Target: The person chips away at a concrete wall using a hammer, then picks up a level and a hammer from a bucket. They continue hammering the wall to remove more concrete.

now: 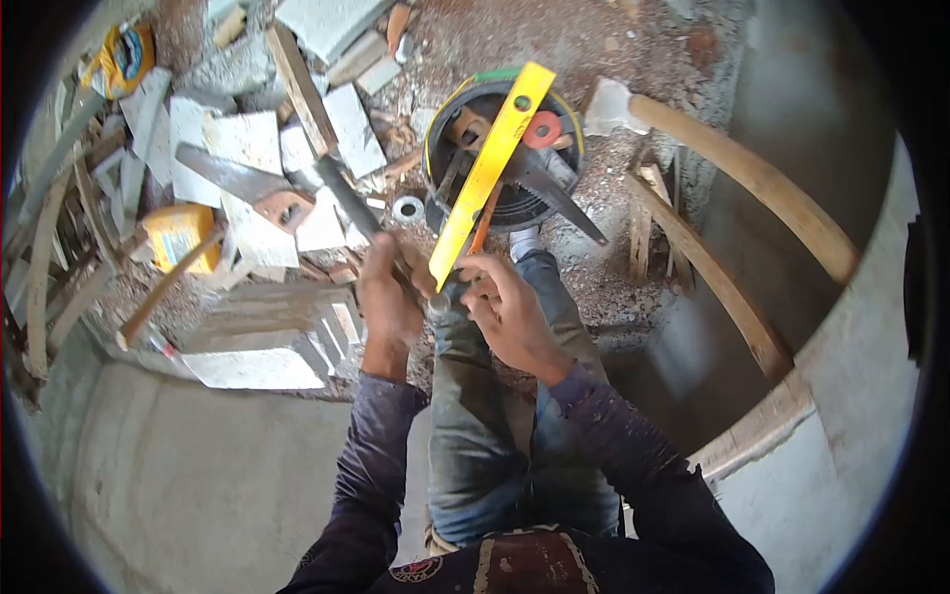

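My left hand [389, 297] is closed around a dark-gripped bar-like tool [346, 193] that points up and left; motion blur hides its exact kind. A small round pale end [438, 304] shows between the hands. Beside it, my right hand [503, 309] has its fingers curled together, and what they hold, if anything, is hidden. Just beyond my fingers is the lower end of a yellow spirit level [490, 163], which leans across a black bucket [510, 216]. In the bucket are a saw blade [554, 193], a red disc [541, 130] and other tools.
A handsaw [237, 183] lies on white board offcuts at left, near a yellow container [181, 238]. A pale roll [408, 209] sits left of the bucket. At right are a wooden-handled tool [742, 158] and another long handle [712, 277]. A block [262, 337] stands at lower left.
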{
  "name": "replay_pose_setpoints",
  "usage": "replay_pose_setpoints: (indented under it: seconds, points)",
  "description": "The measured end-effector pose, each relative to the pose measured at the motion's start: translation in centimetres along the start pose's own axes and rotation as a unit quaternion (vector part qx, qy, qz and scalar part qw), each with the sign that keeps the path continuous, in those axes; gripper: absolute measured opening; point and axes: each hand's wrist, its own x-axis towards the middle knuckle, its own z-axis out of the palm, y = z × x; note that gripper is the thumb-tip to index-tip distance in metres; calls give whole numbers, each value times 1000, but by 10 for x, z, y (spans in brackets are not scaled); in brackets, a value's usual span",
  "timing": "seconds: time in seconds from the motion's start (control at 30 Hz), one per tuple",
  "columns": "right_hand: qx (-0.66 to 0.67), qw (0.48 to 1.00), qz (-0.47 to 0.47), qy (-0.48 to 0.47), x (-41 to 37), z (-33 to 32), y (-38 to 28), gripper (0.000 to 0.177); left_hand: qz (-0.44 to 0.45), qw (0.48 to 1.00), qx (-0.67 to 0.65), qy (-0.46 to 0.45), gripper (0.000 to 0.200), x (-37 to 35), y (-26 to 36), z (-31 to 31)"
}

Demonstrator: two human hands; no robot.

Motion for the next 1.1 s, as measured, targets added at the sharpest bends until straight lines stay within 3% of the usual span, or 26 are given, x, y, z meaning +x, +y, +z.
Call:
replay_pose_setpoints:
  seconds: [0.03,0.07,0.1,0.17,0.2,0.27,0.3,0.33,0.4,0.5,0.53,0.57,0.7,0.93,1.03,1.1]
  points:
    - [-143,988,-62,21,-17,-4,-9,34,-25,995,95,-34,27,-12,1,-4]
    - [-272,952,-138,19,-32,-12,-20,59,-59,979,190,-34,25,-26,-6,-13]
    - [-272,950,-150,34,-46,-19,-32,59,-107,973,197,-62,22,-54,3,-3]
    - [-461,861,-214,36,-84,-26,-54,63,-164,917,314,-185,20,-88,-4,-19]
    - [-527,821,-216,36,-101,-28,-59,58,-75,889,312,-327,20,-106,-17,-40]
    - [-538,804,-246,48,-135,-33,-70,51,-238,804,425,-341,26,-153,10,-9]
    - [-554,790,-261,44,-153,-36,-71,45,-308,777,398,-377,27,-172,23,1]
    - [-554,786,-266,64,-169,-39,-57,32,-383,736,376,-413,28,-189,32,8]
    - [-490,854,-175,5,-210,-47,-67,26,-368,714,375,-463,39,-203,38,2]
    - [-441,891,-72,77,-278,-33,-65,28,-252,784,384,-417,65,-238,64,19]
    - [-415,905,-41,84,-299,-28,-58,28,-278,773,325,-469,65,-244,74,23]
    - [-403,905,-27,132,-321,-19,-47,28,-250,769,360,-466,61,-246,75,24]
    - [-306,913,-35,269,-371,28,-23,31,-142,765,470,-418,46,-247,47,30]
    - [-239,904,19,353,-458,71,34,45,-155,756,542,-332,40,-307,-32,27]
    - [-204,880,-65,423,-487,88,71,42,-127,718,573,-374,44,-336,-58,13]
    - [-154,885,-56,435,-508,95,79,39,-150,684,579,-417,44,-345,-67,14]
